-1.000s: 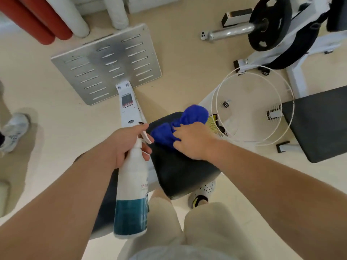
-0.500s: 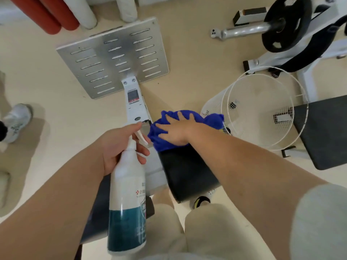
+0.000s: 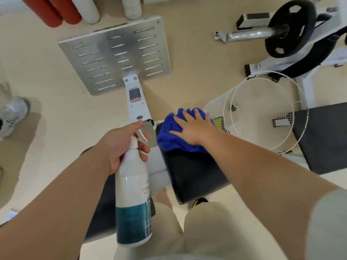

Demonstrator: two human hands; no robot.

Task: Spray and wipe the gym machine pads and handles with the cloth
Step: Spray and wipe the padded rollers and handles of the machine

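Beige gym floor; one black pad, one blue cloth under spread right hand; left hand grips one spray bottle, finger seemingly off trigger.

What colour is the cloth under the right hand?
Bright blue cloth, pressed flat on the black pad; head view shows it.

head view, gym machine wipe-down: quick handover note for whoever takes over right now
Left hand: grips the spray bottle by its neck, held over the left thigh, not spraying.
Right hand: flat, fingers straight, pressing the blue cloth onto the far end of the black pad.
Done: wiping of this pad is under way; how much is clean cannot be told.
Left: the near part of this pad, the other pads, the handles.
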